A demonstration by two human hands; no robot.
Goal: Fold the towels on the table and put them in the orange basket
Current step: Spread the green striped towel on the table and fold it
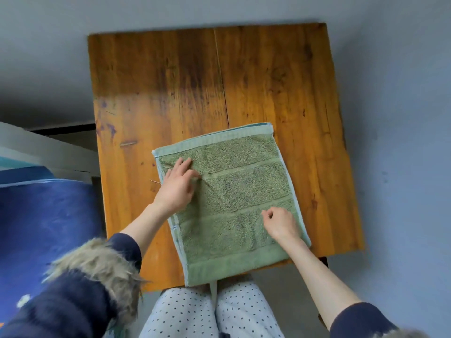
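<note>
Green terry cloth makes up the one towel [234, 203] in view, folded into a rough square with pale blue edging along its sides and two woven bands crossing it. It lies flat on the near half of the wooden tabletop [195, 81], its near edge hanging slightly over the tabletop's front. Two hands work on it. The left grip [177, 189] rests palm down on the towel's left part, fingers straight and lightly spread, pressing the cloth. The right grip [280, 224] sits to the right of it and nearer the person, on the towel's lower right part, fingers curled in, with thumb and fingertips seeming to pinch at the pile; blur keeps the hold from being certain. Both forearms are bare, with dark blue sleeves pushed up and a fur trim [97, 267] near the left one. No writing, label or brand can be read anywhere.
</note>
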